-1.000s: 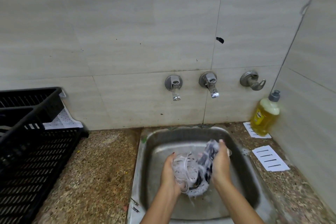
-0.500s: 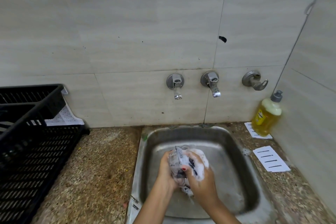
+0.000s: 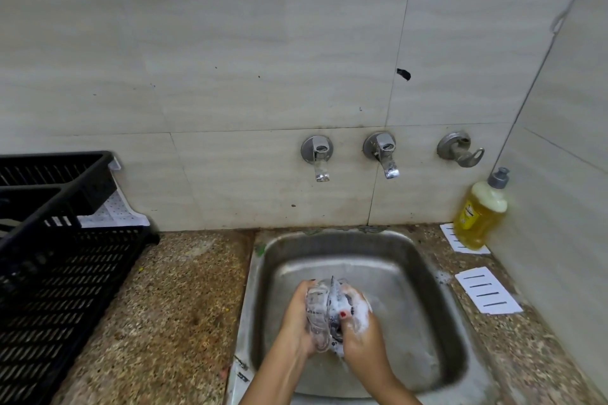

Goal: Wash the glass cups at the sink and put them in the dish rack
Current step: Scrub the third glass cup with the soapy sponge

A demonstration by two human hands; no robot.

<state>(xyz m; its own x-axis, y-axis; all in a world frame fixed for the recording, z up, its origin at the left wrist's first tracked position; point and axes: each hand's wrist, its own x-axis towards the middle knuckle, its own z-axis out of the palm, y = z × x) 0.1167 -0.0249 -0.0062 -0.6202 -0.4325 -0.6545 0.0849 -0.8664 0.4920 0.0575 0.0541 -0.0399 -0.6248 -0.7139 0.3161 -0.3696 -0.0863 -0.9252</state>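
The clear ribbed glass cup (image 3: 316,312) is gripped by the left hand (image 3: 296,319) inside the steel sink (image 3: 263,260), near side; a foamy white scrubber (image 3: 353,304) is clutched by the right hand (image 3: 363,335). Soapy glass (probably slippery, fragile) should be clasped round the body.

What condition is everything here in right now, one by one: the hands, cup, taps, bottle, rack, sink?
Glass cup: covered in suds, being scrubbed.
Left hand: grips the glass cup.
Right hand: foamy, grips a scrub cloth against the cup.
Taps: no water seen running.
Soap bottle: upright, cap on, mostly full.
Dish rack: on the counter, no cup visible in it.
Sink: wet, with suds.
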